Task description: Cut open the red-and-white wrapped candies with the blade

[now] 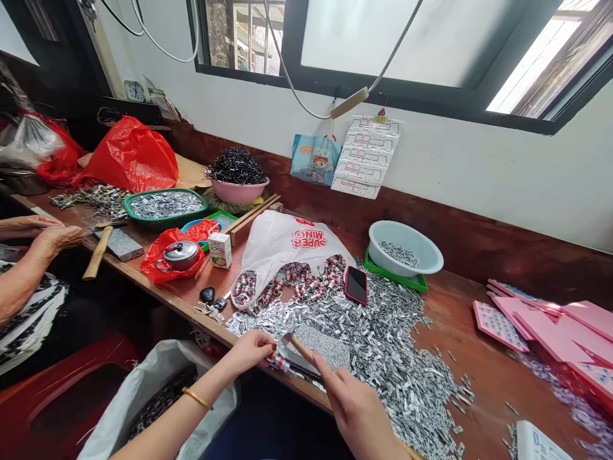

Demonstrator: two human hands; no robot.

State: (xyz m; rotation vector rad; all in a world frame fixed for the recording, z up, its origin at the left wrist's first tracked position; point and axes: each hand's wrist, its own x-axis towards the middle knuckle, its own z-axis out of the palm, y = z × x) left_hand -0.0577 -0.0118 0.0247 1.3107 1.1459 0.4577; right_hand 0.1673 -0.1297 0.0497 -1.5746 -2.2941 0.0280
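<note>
My right hand (357,402) grips the wooden handle of a small hammer (302,349), whose metal head points toward my left hand. My left hand (251,351), with a gold bangle on the wrist, is closed in a pinch at the table's front edge; what lies between its fingertips is too small to make out. Just beside those fingers is a red, white and black bundle (278,363). A grey speckled stone slab (325,348) lies under and behind the hammer. Around it spreads a large heap of small silvery metal pieces (407,364).
A white plastic bag (287,239) spills striped bundles beside a phone (355,285). A pale bowl (407,249) stands at the back, pink sheets (550,326) at right. Keys (213,301) and a lidded pot (181,255) lie left. Another person's hands (57,236) rest farther left, near another hammer (99,252).
</note>
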